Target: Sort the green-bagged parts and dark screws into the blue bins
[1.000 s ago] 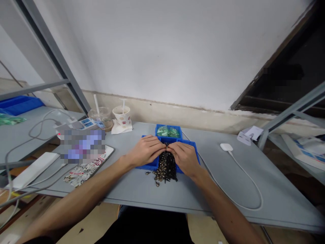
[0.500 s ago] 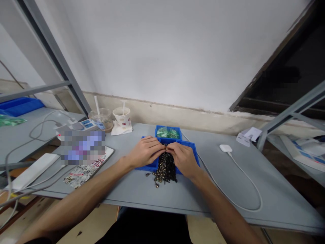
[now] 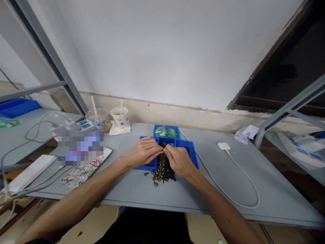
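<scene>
My left hand (image 3: pixel 144 152) and my right hand (image 3: pixel 179 159) meet fingertip to fingertip above a pile of small black and brass-coloured parts (image 3: pixel 164 169). Both are closed in a pinch. A small brass-coloured part shows between them in the earlier view; now the fingertips hide it almost wholly. Under the hands lies a blue divided bin (image 3: pixel 189 152), and the pile spills from its middle section onto the table. Some brass-coloured pieces lie loose at the pile's near left edge. Behind it, a smaller blue bin (image 3: pixel 155 130) holds green packets (image 3: pixel 166 131).
On the left stand a paper cup (image 3: pixel 119 117) and a clear plastic cup (image 3: pixel 99 118), both with straws. A patterned tablet or notebook (image 3: pixel 86 169), a power strip (image 3: pixel 85 125) and cables lie nearby. To the right, a white charger case (image 3: pixel 224 146) sits on a looping cable.
The fingertips have closed in over the small brass-coloured part, which showed before. The whole view has shifted slightly; bins and pile look unchanged.
</scene>
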A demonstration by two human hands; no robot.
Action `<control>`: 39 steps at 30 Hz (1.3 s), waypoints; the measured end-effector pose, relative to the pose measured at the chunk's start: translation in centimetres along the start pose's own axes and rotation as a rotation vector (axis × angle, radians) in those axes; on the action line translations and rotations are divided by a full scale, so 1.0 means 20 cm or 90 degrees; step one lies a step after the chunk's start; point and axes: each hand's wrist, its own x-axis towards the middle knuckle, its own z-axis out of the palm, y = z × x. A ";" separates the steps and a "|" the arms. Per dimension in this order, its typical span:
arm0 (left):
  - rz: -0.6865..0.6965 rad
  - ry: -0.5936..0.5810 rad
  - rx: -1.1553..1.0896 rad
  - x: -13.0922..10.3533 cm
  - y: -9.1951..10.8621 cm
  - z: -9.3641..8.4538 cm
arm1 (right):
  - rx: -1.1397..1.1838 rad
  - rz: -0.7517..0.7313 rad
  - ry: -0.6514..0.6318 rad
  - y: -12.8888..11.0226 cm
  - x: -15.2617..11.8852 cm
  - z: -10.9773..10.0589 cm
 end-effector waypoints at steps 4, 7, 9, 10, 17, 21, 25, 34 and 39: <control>0.026 0.013 0.017 0.01 0.01 0.00 | 0.007 0.022 0.015 -0.01 0.00 0.02; 0.018 -0.001 0.029 0.02 0.00 -0.02 | -0.001 0.034 0.011 -0.01 0.00 0.03; -0.024 -0.035 0.047 0.02 -0.03 -0.04 | -0.023 0.031 0.012 0.01 0.00 0.01; -0.054 -0.057 0.061 0.02 -0.05 -0.05 | -0.039 0.033 0.022 0.02 0.01 0.00; -0.175 -0.208 0.089 -0.05 -0.22 -0.10 | -0.194 0.112 0.108 0.25 0.01 -0.11; -0.203 -0.207 0.061 -0.07 -0.27 -0.04 | -0.295 0.116 -0.001 0.39 -0.01 -0.12; -0.215 -0.204 0.100 -0.06 -0.32 0.06 | -0.289 0.129 -0.088 0.46 0.01 -0.11; -0.245 -0.277 0.028 0.01 -0.40 0.11 | -0.218 0.157 -0.130 0.50 0.09 -0.05; -0.236 -0.262 0.005 0.02 -0.49 0.15 | -0.223 0.179 -0.126 0.55 0.13 -0.03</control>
